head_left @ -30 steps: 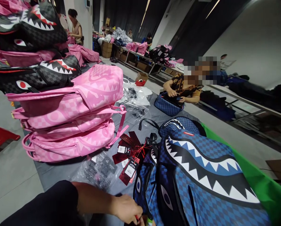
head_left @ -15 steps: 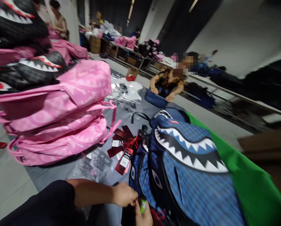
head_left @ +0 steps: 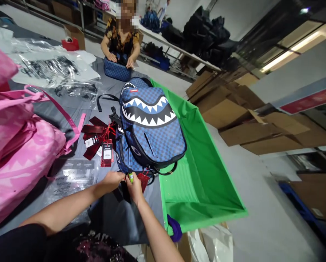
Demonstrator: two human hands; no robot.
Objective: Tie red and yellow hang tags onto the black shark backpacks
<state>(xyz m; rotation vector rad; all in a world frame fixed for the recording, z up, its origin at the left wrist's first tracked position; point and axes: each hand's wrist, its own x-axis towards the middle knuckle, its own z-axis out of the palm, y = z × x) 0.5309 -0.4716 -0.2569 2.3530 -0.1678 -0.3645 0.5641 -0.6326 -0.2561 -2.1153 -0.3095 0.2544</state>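
Side by side at the near end of the blue backpack point(head_left: 165, 140), my two hands almost touch. My left hand point(head_left: 113, 180) pinches something too small to make out. Closed in my right hand point(head_left: 135, 188) is a small bright green object point(head_left: 130, 177); its kind is hidden by the fingers. A shiny red tag point(head_left: 143, 181) hangs beside that hand. The checkered backpack lies front up, with a printed shark mouth, and a smaller blue checkered bag point(head_left: 128, 159) shows at its left. Several metallic red hang tags point(head_left: 107, 154) fan out on the grey table cover point(head_left: 112, 214).
Pink backpacks point(head_left: 23, 156) are stacked at left, near clear plastic bags point(head_left: 72, 178). A green fabric bin point(head_left: 203, 171) adjoins the table at right. Across the table, a person point(head_left: 123, 40) handles a blue pouch point(head_left: 117, 71). Flattened cardboard point(head_left: 244, 112) lies beyond the bin.
My view has swung right and down, so the pink stack sits farther left and more of the green bin shows. My hands remain together at the backpack's near end.
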